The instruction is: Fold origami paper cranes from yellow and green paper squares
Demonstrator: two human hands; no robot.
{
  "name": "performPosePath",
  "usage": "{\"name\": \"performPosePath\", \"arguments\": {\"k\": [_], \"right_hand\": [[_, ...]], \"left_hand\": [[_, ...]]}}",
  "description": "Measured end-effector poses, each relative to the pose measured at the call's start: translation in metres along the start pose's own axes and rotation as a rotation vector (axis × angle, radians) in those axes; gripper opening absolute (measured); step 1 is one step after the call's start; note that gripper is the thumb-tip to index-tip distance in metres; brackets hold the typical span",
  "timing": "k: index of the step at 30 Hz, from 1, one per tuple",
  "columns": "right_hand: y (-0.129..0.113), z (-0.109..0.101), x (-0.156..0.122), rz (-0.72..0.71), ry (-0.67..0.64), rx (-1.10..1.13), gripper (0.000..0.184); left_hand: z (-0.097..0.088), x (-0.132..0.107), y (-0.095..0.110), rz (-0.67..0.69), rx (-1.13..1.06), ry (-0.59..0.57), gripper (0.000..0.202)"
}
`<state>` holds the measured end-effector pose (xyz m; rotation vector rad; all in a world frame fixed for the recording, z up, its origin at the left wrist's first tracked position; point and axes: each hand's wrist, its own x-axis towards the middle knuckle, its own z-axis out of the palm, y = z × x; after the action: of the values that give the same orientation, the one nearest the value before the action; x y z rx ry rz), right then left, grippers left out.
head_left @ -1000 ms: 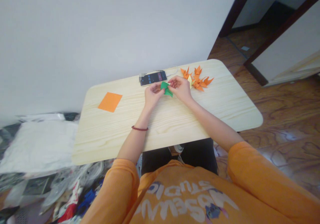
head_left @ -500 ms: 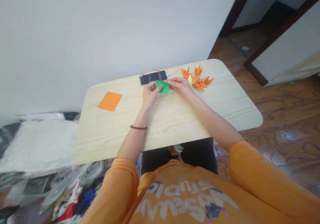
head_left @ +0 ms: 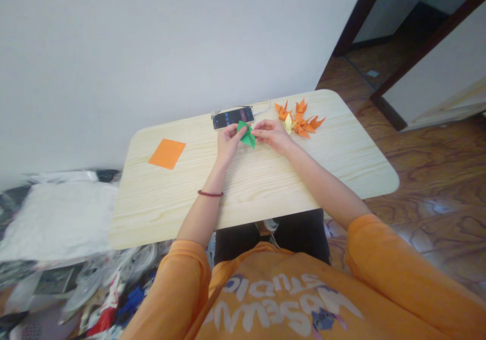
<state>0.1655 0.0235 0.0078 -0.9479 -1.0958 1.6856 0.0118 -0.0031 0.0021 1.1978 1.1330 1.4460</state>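
A small piece of green origami paper (head_left: pixel 247 136), partly folded and pointed at its lower end, is held above the table between both hands. My left hand (head_left: pixel 228 141) pinches its left side, the thumb lying on top. On the other side, the fingertips of my right hand (head_left: pixel 273 135) are closed on the paper's right edge; the exact grip is partly hidden. Just beyond my right hand lie several folded orange paper cranes (head_left: pixel 302 125) and a pale yellow folded paper piece (head_left: pixel 288 124).
A flat orange paper square (head_left: pixel 167 153) lies at the left of the pale wooden table (head_left: pixel 152 208). Behind my hands is a phone (head_left: pixel 233 118) with a white cable (head_left: pixel 261 111). The wall runs along the back edge; bags and clutter (head_left: pixel 114 289) fill the floor at left.
The green paper has gone from a wider, rounded shape to a narrower, pointed one. My right fingers have shifted slightly down and left along its edge; my left hand has stayed put.
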Motion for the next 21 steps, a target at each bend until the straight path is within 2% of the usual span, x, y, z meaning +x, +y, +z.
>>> {"name": "performPosePath", "arguments": {"k": [12,17,21], "right_hand": [[0.0032,0.0003,-0.0012,0.013,-0.049,0.028,0.039],[0.0029,0.0007,-0.0018,0.024,-0.039,0.028,0.037],[0.0029,0.001,-0.0007,0.032,-0.013,0.015,0.035]], "left_hand": [[0.0012,-0.0006,-0.0006,0.032,0.034,0.01,0.02],[0.0025,-0.0012,0.0018,0.002,0.035,0.023,0.016],[0.0035,-0.0019,0.0045,0.017,0.048,0.015,0.022]]}}
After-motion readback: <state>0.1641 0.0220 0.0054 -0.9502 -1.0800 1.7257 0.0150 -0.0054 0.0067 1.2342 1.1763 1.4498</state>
